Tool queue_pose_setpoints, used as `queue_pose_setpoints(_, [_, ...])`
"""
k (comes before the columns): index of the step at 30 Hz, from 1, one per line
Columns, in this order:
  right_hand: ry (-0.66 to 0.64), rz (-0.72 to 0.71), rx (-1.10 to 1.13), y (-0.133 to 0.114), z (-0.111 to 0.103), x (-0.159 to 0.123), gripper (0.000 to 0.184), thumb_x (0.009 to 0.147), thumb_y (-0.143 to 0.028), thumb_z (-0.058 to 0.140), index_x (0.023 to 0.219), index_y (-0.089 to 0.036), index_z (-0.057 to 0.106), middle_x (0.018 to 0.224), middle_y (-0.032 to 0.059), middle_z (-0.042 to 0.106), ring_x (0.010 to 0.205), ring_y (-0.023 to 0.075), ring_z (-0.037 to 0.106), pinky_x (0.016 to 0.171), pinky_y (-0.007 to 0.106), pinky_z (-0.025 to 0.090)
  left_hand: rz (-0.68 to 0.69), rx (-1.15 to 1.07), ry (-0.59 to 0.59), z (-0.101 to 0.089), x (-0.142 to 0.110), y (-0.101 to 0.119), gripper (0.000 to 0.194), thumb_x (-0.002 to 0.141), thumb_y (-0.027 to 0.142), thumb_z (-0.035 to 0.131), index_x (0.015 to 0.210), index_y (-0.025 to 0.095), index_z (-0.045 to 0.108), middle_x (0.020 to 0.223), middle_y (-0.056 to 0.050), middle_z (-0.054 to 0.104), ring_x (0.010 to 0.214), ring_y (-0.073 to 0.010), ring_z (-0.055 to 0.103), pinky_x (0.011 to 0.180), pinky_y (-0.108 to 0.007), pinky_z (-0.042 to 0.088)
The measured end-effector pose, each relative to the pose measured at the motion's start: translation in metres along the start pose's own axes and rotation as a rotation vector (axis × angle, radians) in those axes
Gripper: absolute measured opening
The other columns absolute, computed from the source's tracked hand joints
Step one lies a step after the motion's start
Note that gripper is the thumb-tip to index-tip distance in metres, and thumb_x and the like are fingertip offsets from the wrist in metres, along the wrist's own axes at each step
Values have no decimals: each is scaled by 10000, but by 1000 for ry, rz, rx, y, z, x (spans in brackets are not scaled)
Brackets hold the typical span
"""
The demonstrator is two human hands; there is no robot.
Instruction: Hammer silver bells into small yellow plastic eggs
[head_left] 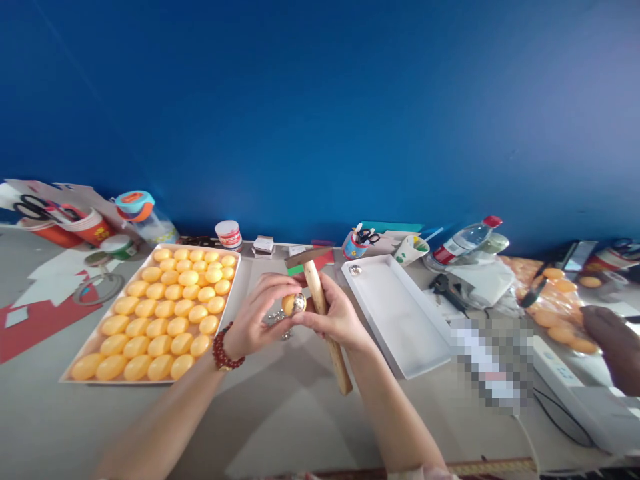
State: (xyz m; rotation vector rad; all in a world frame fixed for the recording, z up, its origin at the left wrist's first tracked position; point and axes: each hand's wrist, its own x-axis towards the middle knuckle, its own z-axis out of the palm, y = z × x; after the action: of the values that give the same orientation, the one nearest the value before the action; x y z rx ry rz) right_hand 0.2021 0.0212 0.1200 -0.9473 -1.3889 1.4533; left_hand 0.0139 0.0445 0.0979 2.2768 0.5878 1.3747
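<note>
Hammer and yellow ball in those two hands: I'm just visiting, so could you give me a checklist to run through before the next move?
1. Left hand steadying the yellow ball: ok, its fingers hold the ball.
2. Right hand free: not ok, it holds the hammer by its wooden handle.
3. Silvery patch fully attached to the ball: cannot tell, too small.
4. Loose shiny pieces clear of the fingers: cannot tell, the hands partly hide them.
5. White tray lying flat on the table: ok, right of the hands.
6. Co-worker's hand out of the way: ok, far right.
</note>
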Motion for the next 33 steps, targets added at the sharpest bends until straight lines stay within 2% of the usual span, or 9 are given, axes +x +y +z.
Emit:
queue_pose_setpoints(3, [-6, 12, 13, 1, 1, 0, 623, 696, -342, 832, 1228, -223, 532, 776, -33, 575, 445, 53, 446, 348, 164, 380, 35, 37, 20, -2, 1, 1, 333, 872, 246, 643, 1192, 201, 566, 1130, -125, 637, 1070, -265, 593, 908, -446, 515])
queue_pose_setpoints(7, [-30, 9, 83, 3, 1, 1, 547, 743, -359, 799, 1200, -217, 535, 734, -45, 569, 406, 40, 435, 327, 152, 358, 63, 62, 34, -1, 2, 2, 319, 875, 242, 645, 1185, 209, 579, 1132, -123, 651, 1080, -269, 595, 931, -457, 509])
queue_pose_setpoints(14, [18, 8, 106, 6, -1, 2, 554, 707, -287, 826, 1168, -234, 525, 869, -29, 607, 394, 14, 436, 324, 151, 338, 80, 63, -11, 2, 0, -1, 370, 876, 154, 627, 1234, 211, 554, 1173, -129, 633, 1121, -265, 580, 958, -460, 503])
queue_pose_setpoints(19, [53, -11, 97, 6, 1, 3, 552, 689, -271, 833, 1163, -254, 551, 1031, 5, 618, 429, 16, 465, 320, 147, 356, -14, 90, 12, 2, -3, 1, 476, 850, 252, 664, 1290, 196, 493, 1247, -158, 554, 1172, -297, 541, 961, -483, 499])
queue_pose_setpoints(22, [68, -11, 83, 4, 2, 2, 587, 672, -271, 847, 1178, -258, 550, 1097, 23, 609, 451, 20, 476, 321, 143, 366, -66, 129, 51, 1, -3, 3, 379, 864, 246, 646, 1227, 195, 546, 1173, -135, 573, 1118, -276, 559, 951, -461, 495])
queue_pose_setpoints(28, [49, 15, 110, 3, 0, 2, 580, 691, -352, 830, 1188, -225, 559, 984, 32, 640, 415, 22, 450, 320, 155, 374, -28, 102, 50, -3, 0, 3, 369, 881, 245, 622, 1240, 203, 552, 1165, -131, 595, 1099, -277, 563, 934, -456, 493])
queue_pose_setpoints(33, [53, 64, 153, 3, 0, 3, 561, 707, -351, 812, 1175, -204, 540, 712, -47, 589, 370, 34, 424, 313, 153, 326, -9, 73, -2, -3, 1, 4, 408, 866, 181, 621, 1265, 210, 540, 1188, -124, 586, 1110, -269, 552, 948, -457, 488])
